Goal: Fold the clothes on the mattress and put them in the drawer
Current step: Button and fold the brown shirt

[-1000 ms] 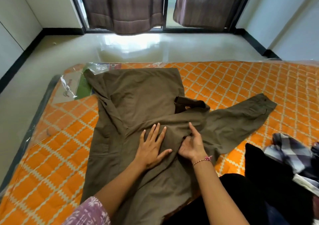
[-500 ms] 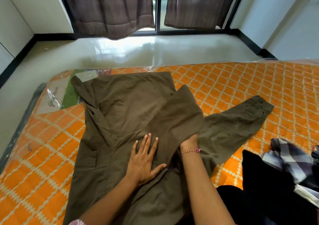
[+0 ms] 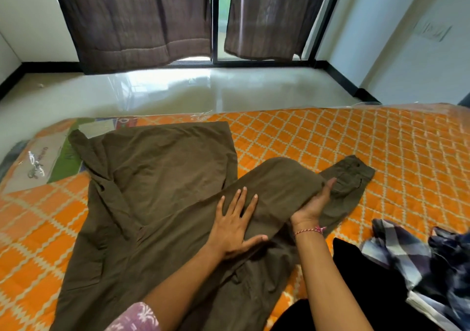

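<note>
An olive-brown shirt lies spread over the orange patterned mattress. My left hand presses flat on its middle, fingers straight. My right hand lies palm up under a flap of the shirt and lifts it, with the thumb showing at the flap's edge. The shirt's sleeve stretches out to the right beyond that hand. No drawer is in view.
A plaid garment, a dark blue one and a black one lie piled at the mattress's lower right. Beyond the far edge of the mattress is a glossy floor, then brown curtains over a sliding door.
My right hand slid under the shirt's right side and carried the flap up and to the right. My left hand stayed pressed on the shirt. The view tilted upward.
</note>
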